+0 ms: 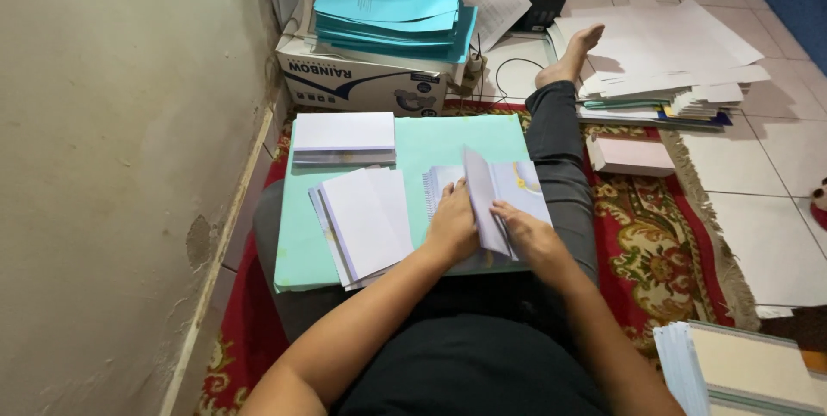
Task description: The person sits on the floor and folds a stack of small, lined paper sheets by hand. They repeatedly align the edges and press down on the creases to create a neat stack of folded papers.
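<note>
Two sheet stacks (362, 222) lay beside the booklet (487, 201); left hand (451, 228) pressed flat on it, right hand (530, 235) pinched a raised page (482, 196), paging judged unfinished.

1. A home room used for paperwork: white tiled floor (775, 209) and a red patterned rug (655, 252).
2. Paper stacks (663, 63) at 1 o'clock; a cardboard box (362, 80) (blue sheets on top) at 12.
</note>
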